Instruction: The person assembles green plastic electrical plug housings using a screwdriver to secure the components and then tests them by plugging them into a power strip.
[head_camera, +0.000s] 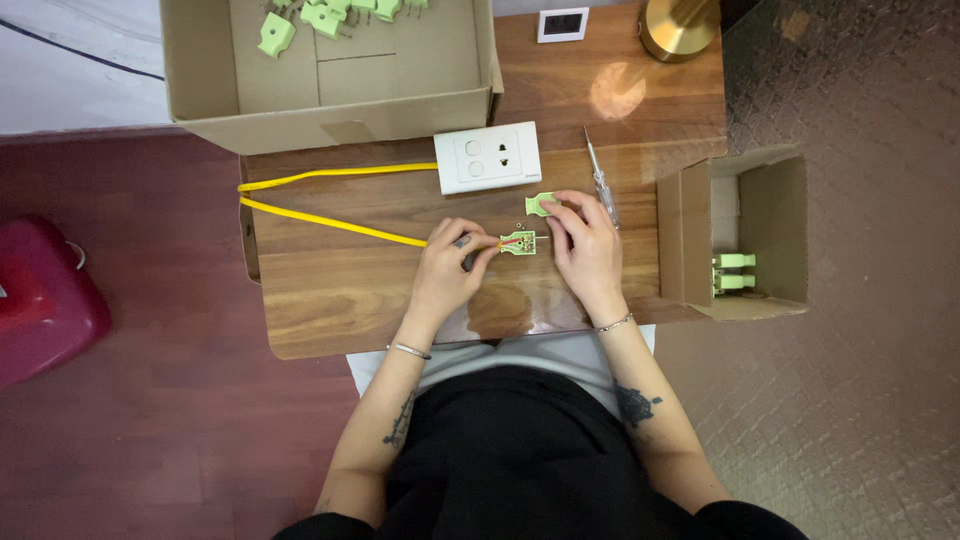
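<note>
Black clothing, tattooed forearms, thin silver wrist bangles.

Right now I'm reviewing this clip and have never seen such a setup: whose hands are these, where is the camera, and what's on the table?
There is no machine here. A person works with two bare hands, and the one picture comes from a camera on their head, looking straight down.

The left hand pinches the end of a yellow cable where it meets an open green plug on the wooden table. The right hand steadies the plug; its fingers also touch a separate green cover.

Nearby lie a white socket, which the cable runs to, and a screwdriver. A cardboard box at the top holds more green plugs; a smaller box on the right holds a few too. A brass lamp base stands at the far edge.
</note>
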